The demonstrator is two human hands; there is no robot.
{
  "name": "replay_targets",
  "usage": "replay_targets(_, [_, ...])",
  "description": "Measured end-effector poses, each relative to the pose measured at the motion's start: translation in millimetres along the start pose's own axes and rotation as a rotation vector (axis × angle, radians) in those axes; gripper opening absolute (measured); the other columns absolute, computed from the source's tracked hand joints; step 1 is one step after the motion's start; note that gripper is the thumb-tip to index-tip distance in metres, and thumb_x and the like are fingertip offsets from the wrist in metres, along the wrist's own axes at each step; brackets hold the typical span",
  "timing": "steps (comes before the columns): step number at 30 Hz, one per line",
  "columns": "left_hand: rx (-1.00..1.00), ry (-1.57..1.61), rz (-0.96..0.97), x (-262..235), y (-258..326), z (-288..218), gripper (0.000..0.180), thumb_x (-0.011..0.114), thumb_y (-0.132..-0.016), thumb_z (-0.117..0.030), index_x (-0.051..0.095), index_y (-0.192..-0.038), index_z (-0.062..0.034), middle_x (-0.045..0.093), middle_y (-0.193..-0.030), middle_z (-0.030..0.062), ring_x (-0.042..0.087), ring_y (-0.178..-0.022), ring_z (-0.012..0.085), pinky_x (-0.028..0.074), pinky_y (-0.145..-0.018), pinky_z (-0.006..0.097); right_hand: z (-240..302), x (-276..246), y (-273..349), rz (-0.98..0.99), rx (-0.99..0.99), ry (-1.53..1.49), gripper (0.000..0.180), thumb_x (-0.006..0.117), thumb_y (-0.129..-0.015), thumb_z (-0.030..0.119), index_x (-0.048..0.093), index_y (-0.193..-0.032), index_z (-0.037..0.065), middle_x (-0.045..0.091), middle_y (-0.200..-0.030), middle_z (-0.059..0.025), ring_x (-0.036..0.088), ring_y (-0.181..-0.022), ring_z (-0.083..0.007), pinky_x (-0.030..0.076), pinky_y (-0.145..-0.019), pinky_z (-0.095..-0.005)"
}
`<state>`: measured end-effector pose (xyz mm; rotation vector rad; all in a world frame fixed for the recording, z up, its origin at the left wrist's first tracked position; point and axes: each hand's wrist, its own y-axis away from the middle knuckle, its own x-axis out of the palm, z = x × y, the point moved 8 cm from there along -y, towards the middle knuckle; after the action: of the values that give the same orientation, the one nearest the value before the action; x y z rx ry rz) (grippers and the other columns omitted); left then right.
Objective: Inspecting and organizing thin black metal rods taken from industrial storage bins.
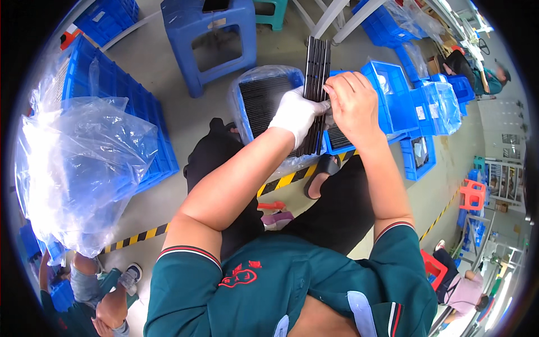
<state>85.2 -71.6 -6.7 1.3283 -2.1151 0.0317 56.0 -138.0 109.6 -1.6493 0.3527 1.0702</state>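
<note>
The blue stool (191, 20) has a green stool (279, 16) on its right. On its left stands a large crate (126, 92).

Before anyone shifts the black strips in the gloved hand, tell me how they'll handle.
The black strips likely feel stiff: they run straight past the gloved left hand. Long and narrow, lined up side by side, they may slide apart if its grip loosens.

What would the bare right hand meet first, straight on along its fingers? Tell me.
Most likely the bundle of slim black strips in the gloved left hand; the right hand is at its edge, though depth leaves contact unclear.
</note>
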Motion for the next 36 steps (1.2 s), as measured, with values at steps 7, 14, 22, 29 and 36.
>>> replay_targets(7, [-0.054,0.045,0.071,8,8,-6,0.019,0.065,-0.083,-0.001,0.062,-0.101,0.0024,0.066,-0.085,0.0111,0.064,-0.07,0.0193,0.055,-0.061,0.034,-3,-7,-3,0.134,-0.074,-0.006,0.01,0.068,-0.075,0.006,0.064,-0.083,0.006,0.063,-0.079,-0.0069,0.061,-0.076,-0.0268,0.049,-0.069,-0.0377])
replay_targets(14, [-0.043,0.069,0.063,6,11,-9,0.02,0.066,-0.082,-0.003,0.062,-0.101,0.0014,0.065,-0.084,0.0101,0.064,-0.071,0.0181,0.055,-0.063,0.033,-2,-10,-13,0.099,0.046,0.021,0.016,0.075,-0.072,0.015,0.062,-0.08,0.008,0.063,-0.073,-0.0066,0.062,-0.07,-0.0261,0.047,-0.064,-0.0369])
replay_targets(22, [-0.08,0.109,0.016,1,10,-8,0.018,0.061,-0.084,0.003,0.06,-0.101,0.0005,0.063,-0.075,0.0109,0.062,-0.061,0.0208,0.052,-0.053,0.034,5,-5,-15,0.034,0.016,0.22,0.027,0.072,-0.079,0.024,0.056,-0.063,0.009,0.056,-0.057,-0.0054,0.058,-0.057,-0.0255,0.045,-0.058,-0.0364])
replay_targets(29, [-0.064,0.161,0.018,-1,8,-7,0.017,0.06,-0.084,0.003,0.06,-0.101,0.0008,0.063,-0.076,0.0113,0.062,-0.061,0.0219,0.052,-0.052,0.035,13,-4,-19,-0.014,-0.168,0.094,0.021,0.071,-0.079,0.022,0.057,-0.07,0.009,0.058,-0.064,-0.006,0.058,-0.062,-0.0267,0.045,-0.061,-0.0371])
replay_targets(36, [-0.152,0.232,0.018,-7,-2,4,0.021,0.059,-0.086,0.002,0.059,-0.108,0.0022,0.067,-0.086,0.0141,0.066,-0.071,0.0264,0.055,-0.064,0.04,6,-43,-34,-0.07,0.004,0.167,0.023,0.071,-0.081,0.024,0.058,-0.07,0.008,0.059,-0.064,-0.0063,0.058,-0.059,-0.0263,0.044,-0.055,-0.0378])
